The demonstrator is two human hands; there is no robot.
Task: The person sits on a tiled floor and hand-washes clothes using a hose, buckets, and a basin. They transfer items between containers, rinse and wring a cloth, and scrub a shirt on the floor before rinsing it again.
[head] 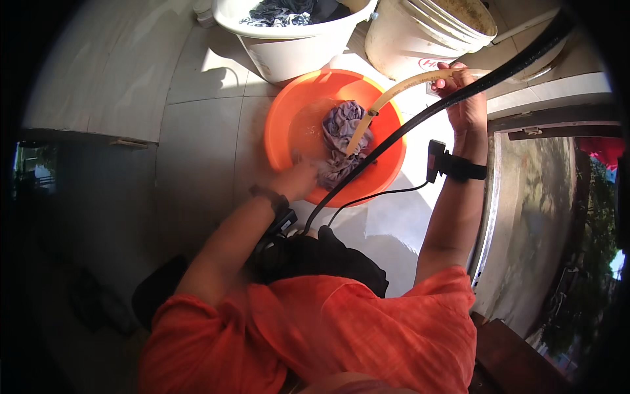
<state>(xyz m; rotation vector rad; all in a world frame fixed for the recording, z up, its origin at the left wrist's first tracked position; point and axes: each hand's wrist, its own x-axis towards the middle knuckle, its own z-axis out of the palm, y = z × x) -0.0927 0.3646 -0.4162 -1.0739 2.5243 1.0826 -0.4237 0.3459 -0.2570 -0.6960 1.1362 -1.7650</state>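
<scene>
My right hand (465,98) is raised at the right, its fingers closed around a yellowish hose (418,80). From there the hose curves down to the left, and its end lies over a bundle of wet greyish-purple cloth (344,125). The cloth rests in an orange plastic basin (280,113) with some water in it. Low over the basin's near left side is my left hand (300,178), blurred, beside the lower part of the cloth. Whether its fingers touch or grip the cloth is not clear.
Behind the basin stand a white tub (295,49) holding dark clothes and a whitish bucket (408,39). A black cable (393,128) crosses the view close to the camera. Floor tiles (197,143) lie to the left, and a door frame (487,207) runs along the right.
</scene>
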